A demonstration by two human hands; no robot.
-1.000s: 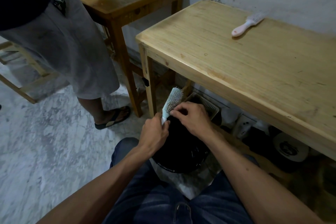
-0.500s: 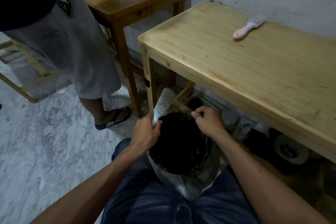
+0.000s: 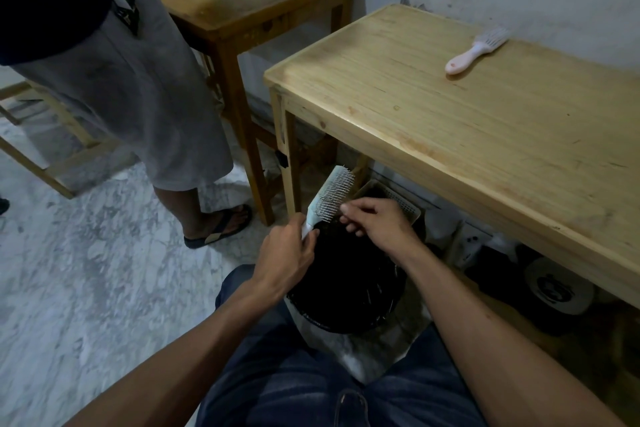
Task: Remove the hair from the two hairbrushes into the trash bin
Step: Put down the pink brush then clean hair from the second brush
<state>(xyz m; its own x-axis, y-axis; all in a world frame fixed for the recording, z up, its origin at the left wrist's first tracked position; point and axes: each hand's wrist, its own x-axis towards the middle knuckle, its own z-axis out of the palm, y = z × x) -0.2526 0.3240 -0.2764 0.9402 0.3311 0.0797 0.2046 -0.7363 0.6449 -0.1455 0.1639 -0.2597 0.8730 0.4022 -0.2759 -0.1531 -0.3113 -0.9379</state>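
My left hand (image 3: 287,256) grips the handle of a pale blue hairbrush (image 3: 334,194), held tilted with its bristles facing right, over the far rim of the black trash bin (image 3: 377,317). My right hand (image 3: 375,222) is at the lower bristles, thumb and fingers pinched together there; any hair between them is too fine to see. The bin stands on the floor between my knees. A second hairbrush (image 3: 476,50), pink and white, lies on the light wooden table (image 3: 450,128) near the wall.
Another person (image 3: 121,80) in grey shorts and sandals stands at the left by a darker wooden table (image 3: 249,0). A plastic basket (image 3: 398,201) and other items sit under the light table. The floor is marble.
My right hand has come back from the bin's far rim to the brush bristles. The brush in my left hand has shifted slightly right.
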